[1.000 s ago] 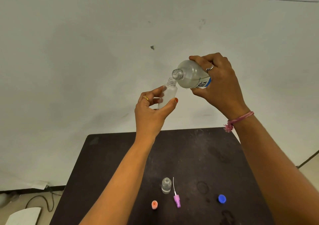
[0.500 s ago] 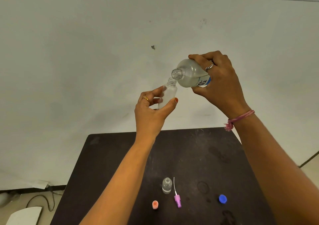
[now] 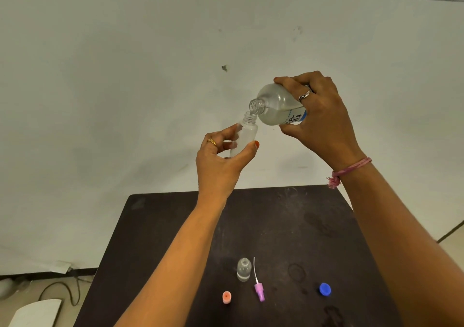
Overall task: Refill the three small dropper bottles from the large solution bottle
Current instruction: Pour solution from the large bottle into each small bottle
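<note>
Solution bottle [image 3: 278,107], large, clear, blue-and-white label: we find it gripped in the right hand [image 3: 324,118], fingers and thumb wrapped round its body, raised well above the far edge of the bench [image 3: 163,226]. It is tipped mouth-down to the left, uncapped, its neck just over the mouth of a small dropper bottle [image 3: 244,137]. Clear liquid lies along its lower side.

Small dropper bottle, frosted, uncapped: we note it pinched between the thumb and fingers of the left hand [image 3: 221,161], held nearly upright, leaning slightly right. Whether the two mouths touch, we cannot tell; how much it holds is unclear.

Second small bottle [image 3: 243,269], clear, uncapped: it stands upright near the middle of the bench toward the near edge, with a little clear liquid in its base.

Pink nozzle [image 3: 258,290] with a thin white tube: it lies just right of that bottle.

Orange cap [image 3: 226,297]: it rests left of the nozzle, nearer the front edge.

Blue cap [image 3: 325,289]: it sits toward the right side of the bench, apart from the rest.

Both forearms cross above the bench and cover parts of it. We record a pink thread band [image 3: 347,171] on the right wrist and a ring on each hand.
</note>
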`<state>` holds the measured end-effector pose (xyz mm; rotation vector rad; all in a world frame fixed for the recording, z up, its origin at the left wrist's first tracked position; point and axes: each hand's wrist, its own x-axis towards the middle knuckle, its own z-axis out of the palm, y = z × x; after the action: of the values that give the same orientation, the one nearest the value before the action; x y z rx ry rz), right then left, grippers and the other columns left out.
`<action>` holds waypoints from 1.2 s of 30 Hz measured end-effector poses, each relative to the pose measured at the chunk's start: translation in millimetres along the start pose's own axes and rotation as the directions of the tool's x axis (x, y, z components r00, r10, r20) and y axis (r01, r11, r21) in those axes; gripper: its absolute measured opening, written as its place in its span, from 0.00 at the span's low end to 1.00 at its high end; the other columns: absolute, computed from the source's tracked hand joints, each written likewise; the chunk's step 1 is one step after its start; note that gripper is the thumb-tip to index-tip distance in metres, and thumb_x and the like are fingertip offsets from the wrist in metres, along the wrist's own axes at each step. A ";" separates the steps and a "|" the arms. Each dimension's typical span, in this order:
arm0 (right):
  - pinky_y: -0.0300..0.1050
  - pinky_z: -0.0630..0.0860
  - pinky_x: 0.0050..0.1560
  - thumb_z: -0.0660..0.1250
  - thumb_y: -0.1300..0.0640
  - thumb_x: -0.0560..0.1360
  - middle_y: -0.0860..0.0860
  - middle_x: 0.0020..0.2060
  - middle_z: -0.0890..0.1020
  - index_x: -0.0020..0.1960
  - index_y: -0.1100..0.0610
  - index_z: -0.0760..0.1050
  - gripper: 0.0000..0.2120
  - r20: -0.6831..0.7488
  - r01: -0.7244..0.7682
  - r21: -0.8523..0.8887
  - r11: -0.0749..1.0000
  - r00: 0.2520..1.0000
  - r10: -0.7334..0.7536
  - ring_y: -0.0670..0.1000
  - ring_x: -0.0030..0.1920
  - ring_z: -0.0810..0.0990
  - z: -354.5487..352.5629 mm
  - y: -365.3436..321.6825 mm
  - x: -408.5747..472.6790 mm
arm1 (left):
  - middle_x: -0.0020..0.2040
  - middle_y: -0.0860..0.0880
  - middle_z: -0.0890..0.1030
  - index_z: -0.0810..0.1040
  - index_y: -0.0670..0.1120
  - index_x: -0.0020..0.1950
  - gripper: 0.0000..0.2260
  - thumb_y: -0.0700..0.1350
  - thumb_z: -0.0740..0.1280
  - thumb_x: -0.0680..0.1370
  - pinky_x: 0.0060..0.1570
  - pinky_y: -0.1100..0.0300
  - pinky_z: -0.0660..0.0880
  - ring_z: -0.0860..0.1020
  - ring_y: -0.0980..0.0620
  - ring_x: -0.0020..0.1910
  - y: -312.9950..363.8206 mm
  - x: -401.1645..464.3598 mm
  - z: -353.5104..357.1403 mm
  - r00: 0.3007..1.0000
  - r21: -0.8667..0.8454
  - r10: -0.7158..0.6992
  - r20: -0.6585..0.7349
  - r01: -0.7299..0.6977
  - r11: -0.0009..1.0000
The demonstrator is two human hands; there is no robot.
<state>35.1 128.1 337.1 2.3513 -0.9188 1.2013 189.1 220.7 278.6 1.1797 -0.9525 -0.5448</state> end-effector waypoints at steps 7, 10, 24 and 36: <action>0.47 0.73 0.50 0.78 0.60 0.63 0.58 0.55 0.77 0.66 0.56 0.73 0.33 0.009 0.002 -0.005 1.000 1.000 -0.002 0.59 0.53 0.74 2.2 0.2 1.2 | 0.57 0.51 0.79 0.77 0.55 0.56 0.18 0.46 0.76 0.69 0.37 0.74 0.75 0.78 0.56 0.52 -0.9 0.5 -0.6 1.000 -0.012 -0.007 -0.005 0.007 1.000; 0.46 0.72 0.50 0.78 0.60 0.63 0.58 0.55 0.76 0.66 0.56 0.73 0.33 0.009 -0.002 -0.004 1.000 1.000 0.002 0.58 0.53 0.74 3.1 -0.2 0.9 | 0.57 0.51 0.79 0.77 0.56 0.55 0.18 0.46 0.76 0.69 0.37 0.74 0.75 0.78 0.56 0.52 -1.1 0.7 -0.9 1.000 -0.018 -0.006 -0.005 0.006 1.000; 0.46 0.73 0.49 0.77 0.60 0.63 0.57 0.55 0.76 0.66 0.55 0.73 0.33 0.016 -0.006 0.003 1.000 1.000 0.006 0.58 0.53 0.73 6.4 -0.2 3.2 | 0.55 0.50 0.79 0.77 0.58 0.53 0.17 0.45 0.77 0.69 0.37 0.74 0.74 0.78 0.56 0.51 -2.0 2.9 -1.5 1.000 -0.047 -0.008 -0.010 0.008 0.999; 0.46 0.73 0.49 0.77 0.60 0.63 0.57 0.55 0.76 0.66 0.56 0.73 0.33 0.015 -0.004 -0.005 1.000 1.000 0.004 0.58 0.53 0.73 9.6 1.8 5.1 | 0.56 0.51 0.79 0.76 0.59 0.53 0.17 0.46 0.76 0.69 0.37 0.75 0.73 0.78 0.58 0.51 -4.8 6.7 0.1 1.000 -0.045 -0.007 -0.009 0.007 0.999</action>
<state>41.7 119.4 335.7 2.3589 -0.9312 1.1837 193.0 213.8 276.4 1.1443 -0.9245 -0.5635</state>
